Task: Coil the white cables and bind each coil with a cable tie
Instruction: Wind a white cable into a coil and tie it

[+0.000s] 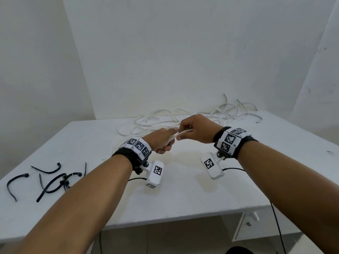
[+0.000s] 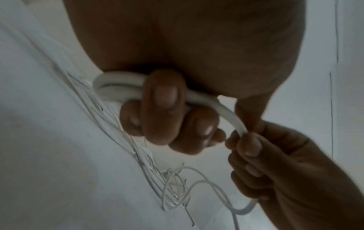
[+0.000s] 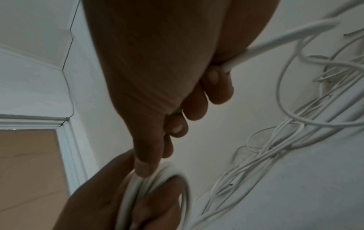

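Above the middle of the white table (image 1: 192, 189), my left hand (image 1: 163, 142) grips a small coil of white cable (image 2: 116, 87) in curled fingers. Just to its right, my right hand (image 1: 192, 130) pinches the same cable (image 2: 234, 119) between thumb and fingers, right where it leaves the coil. In the right wrist view the cable (image 3: 275, 42) runs on through the right palm toward the pile. Loose white cables (image 1: 183, 120) lie tangled at the table's back edge. Several black cable ties (image 1: 53, 180) are scattered at the front left.
White walls enclose the table at the back and on both sides. A drawer unit with a knob (image 1: 255, 217) sits under the table's right front. Black camera leads (image 1: 277, 226) hang from both wrists over the near edge.
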